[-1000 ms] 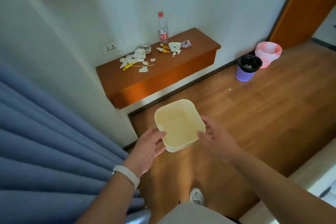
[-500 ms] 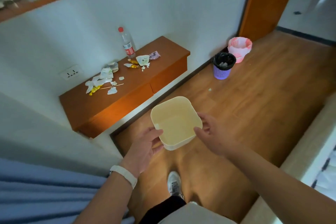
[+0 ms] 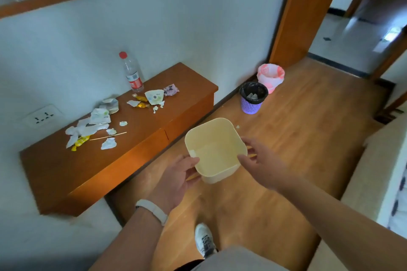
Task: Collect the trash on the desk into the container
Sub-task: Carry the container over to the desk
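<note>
- The wooden desk (image 3: 123, 160) is running along the wall to the person's left, and nothing is looking cleared from it yet: the whole job is lying ahead.
- The cream container (image 3: 214, 149) is being held out over the floor, near the desk's front edge but not on it, mouth facing up, squarish with no clear long axis, and empty inside.
- The left hand (image 3: 176, 179) is gripping its near left corner, thumb over the rim; the right hand (image 3: 262, 160) is clasping the right wall, fingers spread.
- The plastic bottle (image 3: 132, 72) is standing upright by the wall (trash or not, I can't say).
- Torn paper scraps (image 3: 94, 121) and yellow wrappers (image 3: 80, 141) are lying scattered, with a thin stick (image 3: 108, 136) pointing along the desk's length.
</note>
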The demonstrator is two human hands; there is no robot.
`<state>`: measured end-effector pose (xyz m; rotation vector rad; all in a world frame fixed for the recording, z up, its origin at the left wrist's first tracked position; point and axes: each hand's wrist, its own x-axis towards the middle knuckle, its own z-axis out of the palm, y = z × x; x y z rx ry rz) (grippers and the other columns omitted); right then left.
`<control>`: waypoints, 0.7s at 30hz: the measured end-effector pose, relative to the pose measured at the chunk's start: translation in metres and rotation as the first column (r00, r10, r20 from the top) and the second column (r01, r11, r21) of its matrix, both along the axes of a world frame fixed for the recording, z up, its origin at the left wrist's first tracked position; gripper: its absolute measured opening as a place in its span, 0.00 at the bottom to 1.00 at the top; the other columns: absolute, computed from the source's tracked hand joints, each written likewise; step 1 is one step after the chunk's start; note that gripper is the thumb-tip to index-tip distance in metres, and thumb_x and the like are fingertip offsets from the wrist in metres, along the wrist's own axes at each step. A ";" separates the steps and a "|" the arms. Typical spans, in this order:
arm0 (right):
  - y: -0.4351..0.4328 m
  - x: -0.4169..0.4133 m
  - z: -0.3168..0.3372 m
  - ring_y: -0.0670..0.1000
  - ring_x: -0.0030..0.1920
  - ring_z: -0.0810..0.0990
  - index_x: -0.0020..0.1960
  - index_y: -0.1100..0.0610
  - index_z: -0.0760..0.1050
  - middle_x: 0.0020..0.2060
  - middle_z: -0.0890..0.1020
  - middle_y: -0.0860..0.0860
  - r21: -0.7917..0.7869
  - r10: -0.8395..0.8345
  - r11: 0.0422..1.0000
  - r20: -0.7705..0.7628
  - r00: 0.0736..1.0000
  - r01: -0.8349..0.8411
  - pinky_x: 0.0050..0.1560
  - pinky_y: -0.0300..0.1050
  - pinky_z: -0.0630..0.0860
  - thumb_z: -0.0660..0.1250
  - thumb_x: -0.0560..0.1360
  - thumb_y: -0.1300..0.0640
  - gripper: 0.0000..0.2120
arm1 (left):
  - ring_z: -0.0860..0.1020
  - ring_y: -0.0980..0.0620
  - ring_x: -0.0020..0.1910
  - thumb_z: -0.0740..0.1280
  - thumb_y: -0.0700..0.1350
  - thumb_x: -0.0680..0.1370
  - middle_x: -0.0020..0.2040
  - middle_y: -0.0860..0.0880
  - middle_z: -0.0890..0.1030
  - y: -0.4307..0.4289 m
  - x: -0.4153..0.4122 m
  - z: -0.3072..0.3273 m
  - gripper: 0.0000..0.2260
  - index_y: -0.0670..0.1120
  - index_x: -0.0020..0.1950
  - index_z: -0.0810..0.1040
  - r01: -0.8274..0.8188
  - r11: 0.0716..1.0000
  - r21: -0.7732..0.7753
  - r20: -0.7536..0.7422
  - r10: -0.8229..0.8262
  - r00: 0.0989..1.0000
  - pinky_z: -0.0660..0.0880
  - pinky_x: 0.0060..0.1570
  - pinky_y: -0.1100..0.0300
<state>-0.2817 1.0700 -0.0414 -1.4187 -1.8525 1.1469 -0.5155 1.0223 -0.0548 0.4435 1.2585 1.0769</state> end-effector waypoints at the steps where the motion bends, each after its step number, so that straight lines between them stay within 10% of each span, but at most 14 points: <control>1: 0.014 -0.007 0.002 0.36 0.53 0.78 0.57 0.25 0.68 0.54 0.78 0.31 0.000 0.013 1.000 0.010 1.000 -0.013 0.53 0.39 0.76 0.64 0.71 0.42 0.18 | 0.83 0.50 0.46 0.65 0.39 0.81 0.45 0.51 0.88 0.012 -0.007 0.000 0.10 0.42 0.61 0.79 -0.007 1.000 0.007 0.008 0.007 1.000 0.79 0.49 0.52; 10: 0.105 -0.082 0.004 0.38 0.54 0.78 0.63 0.38 0.69 0.55 0.79 0.36 0.039 0.087 0.995 0.072 0.994 -0.090 0.53 0.40 0.75 0.67 0.77 0.52 0.18 | 0.86 0.53 0.41 0.66 0.40 0.80 0.43 0.51 0.89 0.090 -0.083 -0.008 0.05 0.43 0.55 0.78 -0.048 0.998 0.039 0.012 0.047 0.999 0.82 0.40 0.56; 15: 0.133 -0.123 0.007 0.36 0.53 0.78 0.57 0.29 0.69 0.54 0.79 0.33 0.016 0.161 0.987 0.062 0.985 -0.163 0.50 0.37 0.75 0.65 0.74 0.45 0.15 | 0.86 0.54 0.42 0.68 0.43 0.80 0.45 0.51 0.89 0.096 -0.116 -0.010 0.06 0.44 0.56 0.80 -0.119 0.992 0.037 -0.007 0.119 0.993 0.81 0.39 0.59; 21: 0.172 -0.178 0.007 0.38 0.53 0.79 0.56 0.25 0.67 0.53 0.79 0.31 0.005 0.302 0.953 0.028 0.953 -0.303 0.52 0.43 0.78 0.62 0.69 0.38 0.16 | 0.82 0.46 0.50 0.68 0.40 0.80 0.43 0.50 0.88 0.109 -0.156 -0.011 0.03 0.44 0.53 0.79 -0.321 0.947 0.027 -0.008 0.322 0.947 0.78 0.59 0.45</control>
